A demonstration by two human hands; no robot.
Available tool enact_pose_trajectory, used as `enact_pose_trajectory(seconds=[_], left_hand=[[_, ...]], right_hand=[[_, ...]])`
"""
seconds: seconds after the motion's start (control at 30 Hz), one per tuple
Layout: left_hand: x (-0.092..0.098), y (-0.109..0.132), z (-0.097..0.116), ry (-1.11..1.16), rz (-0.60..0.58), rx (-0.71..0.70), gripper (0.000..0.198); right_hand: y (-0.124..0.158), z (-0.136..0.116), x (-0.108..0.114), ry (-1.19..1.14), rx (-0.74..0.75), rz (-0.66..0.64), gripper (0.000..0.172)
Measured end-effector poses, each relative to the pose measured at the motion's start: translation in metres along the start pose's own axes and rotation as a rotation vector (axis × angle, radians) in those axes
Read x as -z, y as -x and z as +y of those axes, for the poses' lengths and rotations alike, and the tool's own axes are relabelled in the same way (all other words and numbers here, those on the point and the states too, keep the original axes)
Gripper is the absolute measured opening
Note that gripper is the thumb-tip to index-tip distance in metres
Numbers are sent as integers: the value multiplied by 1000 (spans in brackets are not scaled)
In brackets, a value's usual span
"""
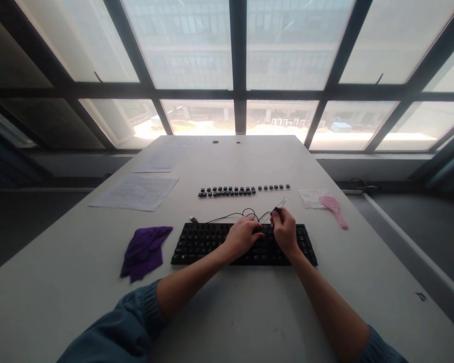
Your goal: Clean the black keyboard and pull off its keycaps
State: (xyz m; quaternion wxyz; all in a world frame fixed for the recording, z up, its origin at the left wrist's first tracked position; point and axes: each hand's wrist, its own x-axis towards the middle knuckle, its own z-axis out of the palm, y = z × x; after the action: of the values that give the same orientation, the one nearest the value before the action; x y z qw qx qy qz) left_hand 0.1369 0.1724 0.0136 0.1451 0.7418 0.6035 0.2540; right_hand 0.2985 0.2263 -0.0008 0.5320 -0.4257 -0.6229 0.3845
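A black keyboard (204, 244) lies across the white table in front of me. My left hand (244, 236) rests on its upper middle keys, thumb apart from the fingers, with nothing visible in its grasp. Over the right part of the keyboard, my right hand (285, 229) is closed on a wire keycap puller (283, 202). The puller's thin wires point up and away from me, and its dark handle is partly hidden by the fingers. Beyond the keyboard, several loose black keycaps (230, 191) stand in two rows. The keyboard's cable (225, 217) curls behind it.
A crumpled purple cloth (146, 252) lies left of the keyboard. Printed papers (136, 191) are spread at the far left. To the right are a pink hairbrush (333, 207) and a clear plastic bag (310, 198). The table (249, 156) reaches toward large windows.
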Motion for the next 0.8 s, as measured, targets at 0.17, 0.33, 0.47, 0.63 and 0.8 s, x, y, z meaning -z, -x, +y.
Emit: enact_pose_trajectory(seconds=[0.17, 0.33, 0.47, 0.63, 0.8], left_hand=[[-3, -1, 3, 43, 8, 23, 12], [-11, 2, 3, 19, 61, -77, 9], [-17, 5, 2, -38, 59, -127, 10], [-18, 6, 4, -74, 37, -141, 11], [-18, 6, 6, -88, 33, -138, 12]], right_hand=[[2, 0, -2, 39, 12, -17, 26], [3, 0, -2, 24, 8, -31, 26], [3, 1, -2, 13, 1, -27, 28], [1, 3, -2, -30, -17, 9, 28], [0, 5, -1, -50, -19, 16, 27]])
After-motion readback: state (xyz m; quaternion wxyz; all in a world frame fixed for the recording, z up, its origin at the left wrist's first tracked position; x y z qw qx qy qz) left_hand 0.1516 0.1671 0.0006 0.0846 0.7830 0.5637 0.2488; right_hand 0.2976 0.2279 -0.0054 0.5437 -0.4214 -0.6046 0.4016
